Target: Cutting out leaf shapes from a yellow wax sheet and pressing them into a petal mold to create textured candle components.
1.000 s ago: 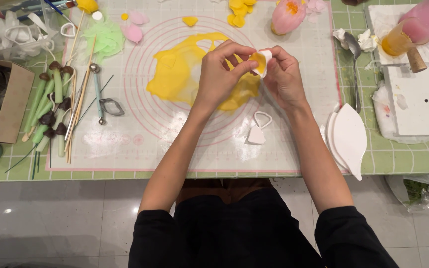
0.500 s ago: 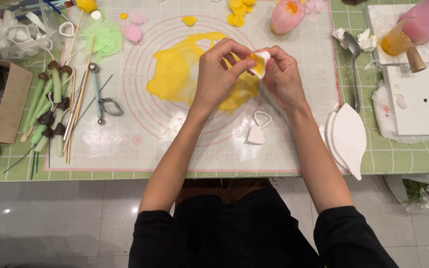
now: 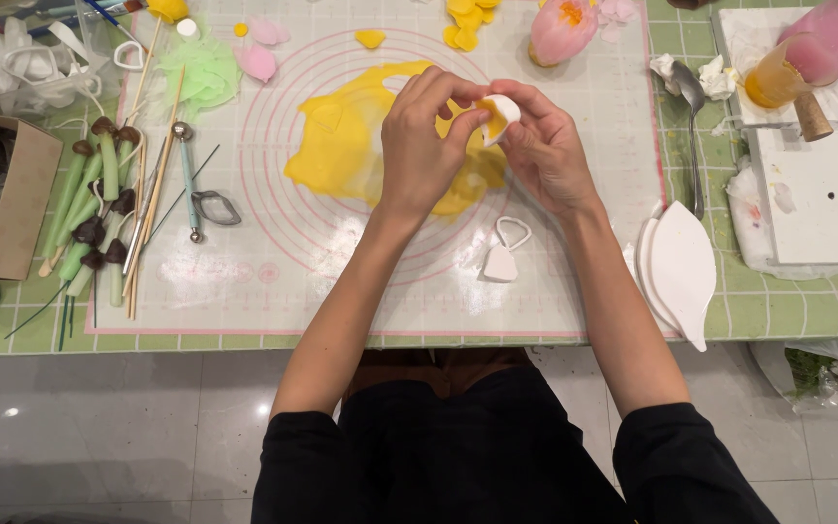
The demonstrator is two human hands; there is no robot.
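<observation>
White petal cutter (image 3: pixel 502 114) pinched between fingertips of left hand (image 3: pixel 426 146) and right hand (image 3: pixel 545 147), held just above rolled yellow paste sheet (image 3: pixel 341 150). Yellow cutout seen inside cutter. Risk judged: thin cutout torn or stretched if pushed out too hard.

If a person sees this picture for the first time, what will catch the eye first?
First, the two hands at the centre: the left hand and right hand pinch a small white cutter with yellow clay inside. Under them, a thin rolled-out sheet of yellow clay lies on the pale mat with pink circles. A pink clay flower stands at the mat's far edge.
</observation>
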